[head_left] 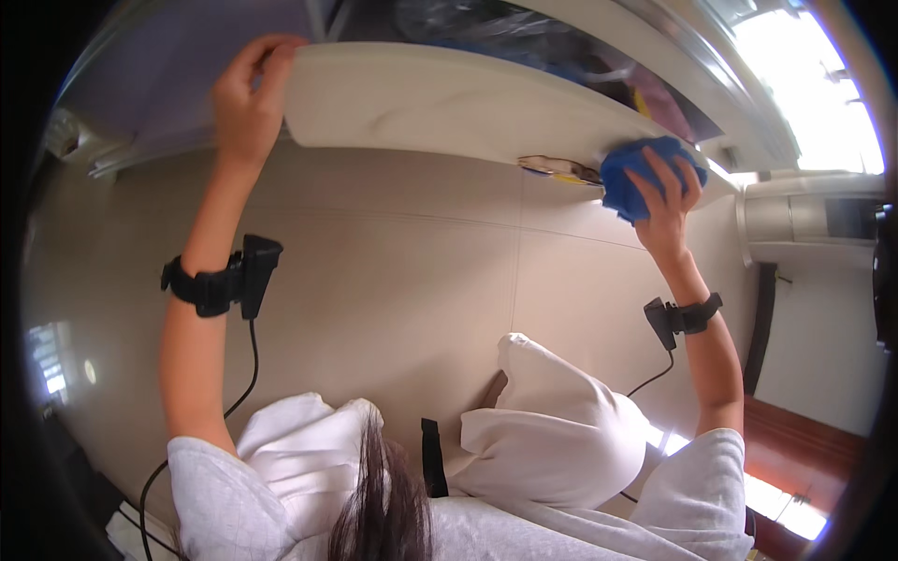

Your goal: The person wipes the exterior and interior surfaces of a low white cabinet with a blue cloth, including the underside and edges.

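A long white drawer front (pixel 421 103) stretches across the top of the head view, with the pulled-out drawer behind it. At its left upper corner, my left hand (pixel 251 98) is closed on the edge, fingertips partly hidden. My right hand (pixel 666 206) grips a crumpled blue cloth (pixel 625 178) and presses it against the right end of the panel. The fingers are bent over the cloth. Just left of the cloth, a dark and yellowish patch (pixel 561 169) shows at the panel's lower edge; I cannot make out what it is.
Clear plastic and dark items (pixel 524 37) lie inside the drawer. Below is a beige tiled floor (pixel 402 252), above which my white-trousered knees (pixel 561 421) are bent. Black straps with cabled devices (pixel 224 278) sit on both forearms. A white cabinet (pixel 795 220) stands at the right.
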